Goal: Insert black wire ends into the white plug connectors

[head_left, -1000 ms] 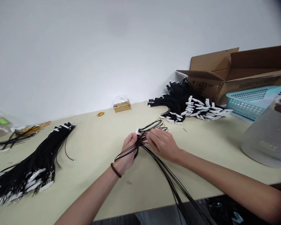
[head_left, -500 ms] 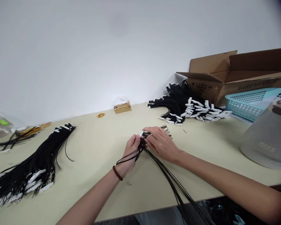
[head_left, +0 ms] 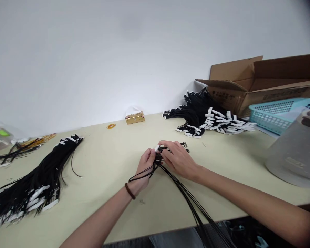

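A bundle of thin black cables (head_left: 186, 196) with white connectors runs from the table's middle down over the front edge. My left hand (head_left: 144, 168), a brown band on its wrist, is closed round the bundle near its top. Touching it from the right, my right hand (head_left: 177, 157) has its fingers curled over the looped cable ends and a white connector (head_left: 157, 147). Both hands rest low over the cream table (head_left: 105, 162).
A long pile of black cables with white connectors (head_left: 33, 186) lies at the left. Another heap (head_left: 206, 119) sits back right, before an open cardboard box (head_left: 263, 82). A teal basket (head_left: 279, 112), a grey cone-shaped container (head_left: 297, 151), a small gold box (head_left: 135, 117) and a rubber band (head_left: 111, 126) are also here.
The cable loops that stood out beyond my right hand have been drawn in under its fingers. Both hands shifted slightly right and stayed closed on the bundle.
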`<action>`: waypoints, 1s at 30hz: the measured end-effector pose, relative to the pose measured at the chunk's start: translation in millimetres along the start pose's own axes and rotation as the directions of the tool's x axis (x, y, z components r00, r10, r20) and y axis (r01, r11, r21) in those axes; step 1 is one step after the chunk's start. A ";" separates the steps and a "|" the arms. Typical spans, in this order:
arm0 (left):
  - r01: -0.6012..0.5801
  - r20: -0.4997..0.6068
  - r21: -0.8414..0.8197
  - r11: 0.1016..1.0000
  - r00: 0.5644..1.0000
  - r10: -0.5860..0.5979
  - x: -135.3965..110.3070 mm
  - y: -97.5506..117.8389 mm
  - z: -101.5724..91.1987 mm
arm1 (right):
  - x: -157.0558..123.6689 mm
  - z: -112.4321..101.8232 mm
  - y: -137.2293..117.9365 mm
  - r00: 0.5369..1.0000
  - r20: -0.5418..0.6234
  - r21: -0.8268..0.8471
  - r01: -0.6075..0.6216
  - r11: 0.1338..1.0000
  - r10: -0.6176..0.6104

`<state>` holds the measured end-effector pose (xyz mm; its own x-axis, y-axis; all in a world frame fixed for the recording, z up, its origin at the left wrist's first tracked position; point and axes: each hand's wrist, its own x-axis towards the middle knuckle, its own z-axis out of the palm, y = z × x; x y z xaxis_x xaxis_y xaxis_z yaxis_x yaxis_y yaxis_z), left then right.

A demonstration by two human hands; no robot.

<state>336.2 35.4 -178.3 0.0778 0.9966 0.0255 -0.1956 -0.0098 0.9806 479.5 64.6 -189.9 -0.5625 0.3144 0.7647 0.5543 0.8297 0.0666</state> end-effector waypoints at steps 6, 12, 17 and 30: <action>0.021 -0.012 -0.026 0.999 1.000 -0.021 -1.5 1.0 1.4 | 1.0 0.7 0.0 1.000 0.010 0.006 -0.016 1.000 0.016; 0.067 0.015 -0.136 0.988 0.998 -0.065 -0.6 4.6 -0.9 | 2.6 3.6 5.5 0.998 -0.027 0.023 -0.050 0.998 0.051; 0.112 0.058 -0.207 0.972 0.993 -0.102 0.5 8.5 -7.2 | 3.1 0.2 21.8 0.994 -0.048 0.019 -0.097 0.995 0.097; 0.184 0.127 -0.230 0.956 0.979 -0.158 3.9 7.2 -17.7 | -0.6 -16.3 71.4 0.962 -0.264 -0.218 -0.123 0.968 0.063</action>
<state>317.8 40.7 -174.5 0.2313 0.9671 -0.1055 -0.3973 0.1929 0.8972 529.4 116.1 -175.2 -0.3444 0.2333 0.9094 0.7399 0.6637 0.1100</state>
